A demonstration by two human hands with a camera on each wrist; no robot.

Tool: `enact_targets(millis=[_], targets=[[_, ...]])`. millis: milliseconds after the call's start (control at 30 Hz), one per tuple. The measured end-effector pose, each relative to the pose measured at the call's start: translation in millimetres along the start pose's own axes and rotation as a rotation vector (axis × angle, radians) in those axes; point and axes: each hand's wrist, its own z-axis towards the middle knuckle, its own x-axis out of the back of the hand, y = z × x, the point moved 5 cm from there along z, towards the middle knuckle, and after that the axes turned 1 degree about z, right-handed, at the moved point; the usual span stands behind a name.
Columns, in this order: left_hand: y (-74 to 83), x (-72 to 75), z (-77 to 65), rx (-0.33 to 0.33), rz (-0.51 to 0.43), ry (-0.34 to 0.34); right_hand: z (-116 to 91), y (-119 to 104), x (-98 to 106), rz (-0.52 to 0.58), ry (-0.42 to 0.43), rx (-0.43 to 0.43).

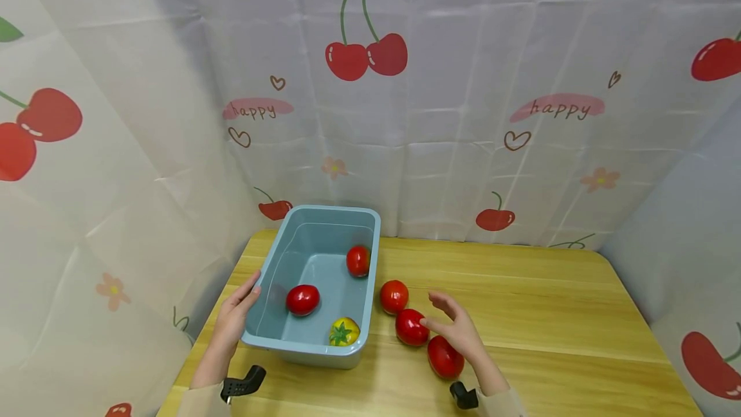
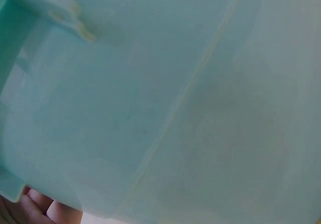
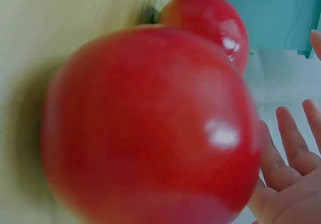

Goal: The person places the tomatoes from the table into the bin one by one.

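Note:
A blue plastic bin point(image 1: 315, 237) stands at the left of the wooden table. My left hand point(image 1: 231, 317) holds its left rim, thumb at the edge and fingers on the outer side; in the left wrist view the bin's outer wall point(image 2: 150, 108) hides most of the hand. Inside lie two red tomatoes, one at left point(image 1: 303, 300) and one at right point(image 1: 357, 260), and a yellow tomato point(image 1: 344, 332) with a green top. Three red tomatoes, far point(image 1: 394, 296), middle point(image 1: 412, 327) and near point(image 1: 446, 358), line up right of the bin. Over the nearer two hovers my right hand point(image 1: 461, 333), fingers spread.
The wooden table point(image 1: 550, 314) stretches off to the right. A white cherry-print curtain point(image 1: 440, 114) hangs behind it and along both sides. Each wrist carries a black camera mount, left point(image 1: 243, 383) and right point(image 1: 463, 396).

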Motion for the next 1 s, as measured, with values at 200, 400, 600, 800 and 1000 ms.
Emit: enact_targets(millis=[200,400,600,800,1000], targets=[[0.2,0.4,0.1,0.001,0.004,0.003,-1.4,11.9,2.6,0.007,0.01,-0.049],[-0.1,0.6,0.2,0.008,0.001,0.003,-4.5,18.5,4.3,-0.004,0.016,-0.084],[-0.2,0.6,1.2,0.006,-0.001,0.005,-9.7,23.1,4.8,-0.032,0.016,-0.1],[-0.4,0.7,1.7,0.003,0.001,0.005,-11.6,30.7,4.4,-0.022,0.025,-0.115],[-0.8,0.8,1.3,0.009,0.001,0.005,-13.1,39.1,3.3,-0.002,0.033,-0.139]])
